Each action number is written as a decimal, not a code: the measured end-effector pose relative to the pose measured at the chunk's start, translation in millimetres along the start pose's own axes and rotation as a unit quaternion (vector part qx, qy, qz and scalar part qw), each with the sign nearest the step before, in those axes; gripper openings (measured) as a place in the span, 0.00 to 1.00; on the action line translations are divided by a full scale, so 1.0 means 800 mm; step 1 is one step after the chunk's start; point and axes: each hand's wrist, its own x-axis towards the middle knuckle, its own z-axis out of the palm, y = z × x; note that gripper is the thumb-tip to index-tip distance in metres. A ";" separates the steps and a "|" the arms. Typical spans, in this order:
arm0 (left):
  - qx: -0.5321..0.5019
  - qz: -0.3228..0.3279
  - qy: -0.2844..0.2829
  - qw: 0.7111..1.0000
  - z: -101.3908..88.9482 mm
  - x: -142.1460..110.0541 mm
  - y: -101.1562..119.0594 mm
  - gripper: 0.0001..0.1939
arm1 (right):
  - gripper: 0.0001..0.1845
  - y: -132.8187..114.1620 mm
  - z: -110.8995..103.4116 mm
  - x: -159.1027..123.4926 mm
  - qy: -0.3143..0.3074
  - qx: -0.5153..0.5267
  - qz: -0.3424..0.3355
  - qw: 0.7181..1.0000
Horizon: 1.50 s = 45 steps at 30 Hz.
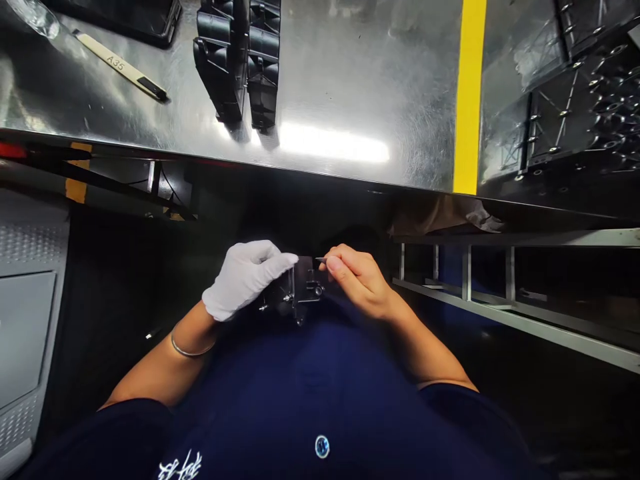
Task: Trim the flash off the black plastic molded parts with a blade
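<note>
My left hand (247, 277), in a white glove, is closed round a small black plastic part (303, 285) with metal pins, held close to my body below the table edge. My bare right hand (356, 275) is pinched shut on a thin, small blade or pin (321, 259) whose tip touches the top of the part. A thin bracelet sits on my left wrist.
A shiny metal table (350, 87) lies ahead with a yellow stripe (469, 93). Two black plastic parts (239, 60) stand on it, a knife labelled A35 (120, 67) at the left, black trays (575, 113) at the right. A metal rack (500, 287) is under the table.
</note>
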 end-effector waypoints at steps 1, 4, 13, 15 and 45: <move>0.001 0.003 0.012 1.000 0.001 0.000 -0.002 0.20 | 0.14 0.000 0.002 -0.001 -0.010 0.003 -0.017 1.000; -0.002 0.006 0.031 0.999 0.004 0.000 -0.004 0.20 | 0.14 0.002 0.009 -0.001 0.002 -0.003 -0.041 0.999; -0.021 -0.028 0.039 0.999 0.008 -0.002 0.003 0.19 | 0.17 0.004 0.006 0.001 -0.012 -0.037 -0.093 0.995; -0.024 -0.036 0.039 0.998 0.008 -0.002 0.005 0.19 | 0.18 0.003 0.001 0.003 -0.046 -0.009 -0.103 0.994; -0.011 -0.039 0.037 0.998 0.009 -0.002 0.002 0.20 | 0.26 0.007 0.000 0.003 -0.041 -0.058 -0.133 0.989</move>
